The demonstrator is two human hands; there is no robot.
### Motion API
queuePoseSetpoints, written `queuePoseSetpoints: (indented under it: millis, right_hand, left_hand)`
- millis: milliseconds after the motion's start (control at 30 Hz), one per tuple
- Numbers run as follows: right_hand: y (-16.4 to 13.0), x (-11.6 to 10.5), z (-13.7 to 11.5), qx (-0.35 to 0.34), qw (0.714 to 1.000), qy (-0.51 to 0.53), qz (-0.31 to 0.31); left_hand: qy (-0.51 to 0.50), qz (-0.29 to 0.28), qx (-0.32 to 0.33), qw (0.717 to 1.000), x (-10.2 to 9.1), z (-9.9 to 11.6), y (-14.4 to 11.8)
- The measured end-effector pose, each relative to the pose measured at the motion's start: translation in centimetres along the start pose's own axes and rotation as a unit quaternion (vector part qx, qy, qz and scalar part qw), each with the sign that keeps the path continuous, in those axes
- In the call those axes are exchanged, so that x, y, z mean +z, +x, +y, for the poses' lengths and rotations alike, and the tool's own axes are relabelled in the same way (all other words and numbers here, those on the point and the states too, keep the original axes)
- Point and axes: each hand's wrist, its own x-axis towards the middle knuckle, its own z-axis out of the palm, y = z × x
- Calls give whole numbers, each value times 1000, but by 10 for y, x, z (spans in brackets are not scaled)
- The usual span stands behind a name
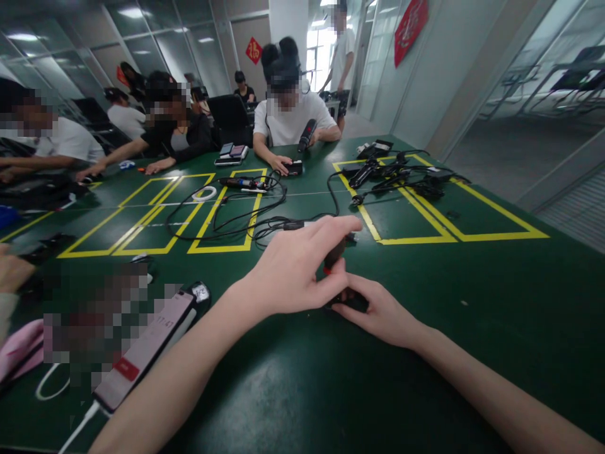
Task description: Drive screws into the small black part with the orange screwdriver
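Observation:
My left hand (pixel 297 268) arches over the middle of the table, its fingers wrapped round a dark, rounded handheld tool (pixel 335 253) with a red band low on it. Most of that tool is hidden behind the fingers, so I cannot tell its exact kind. Close beside it, on the right, my right hand (pixel 380 310) grips a small flat black object (pixel 354 301) low against the tabletop. The tool's lower end is just above this object; whether they touch is hidden by my fingers.
Black corded tools (pixel 246 183) and looped cables lie beyond my hands on the green table (pixel 463 378). More black cables (pixel 392 173) pile up at the far right. At the left are a charging phone (pixel 151 350) and a pink cloth (pixel 23 350). Opposite, a person (pixel 293 120) holds a black tool (pixel 308 133).

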Motion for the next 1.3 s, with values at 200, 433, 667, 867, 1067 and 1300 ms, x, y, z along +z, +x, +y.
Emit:
queuePoseSetpoints:
  millis: [200, 433, 667, 867, 1067, 1300]
  right_hand:
    - [1, -1, -1, -2, 1000, 3, -5]
    - [1, 0, 0, -6, 1000, 5, 0]
    - [1, 1, 0, -16, 1000, 6, 1]
    - [0, 3, 4, -19, 1000, 8, -5]
    - [2, 3, 4, -24, 1000, 14, 1]
    - [2, 2, 2, -25, 1000, 18, 2]
  left_hand:
    - [59, 32, 22, 997, 3, -8, -2]
    - [47, 22, 36, 998, -1, -4, 0]
    - [39, 21, 11, 999, 0, -1, -2]
    - [17, 27, -18, 999, 6, 1, -3]
    - [54, 40, 4, 998, -5, 1, 1]
    - [-19, 33, -9, 999, -9, 4, 0]
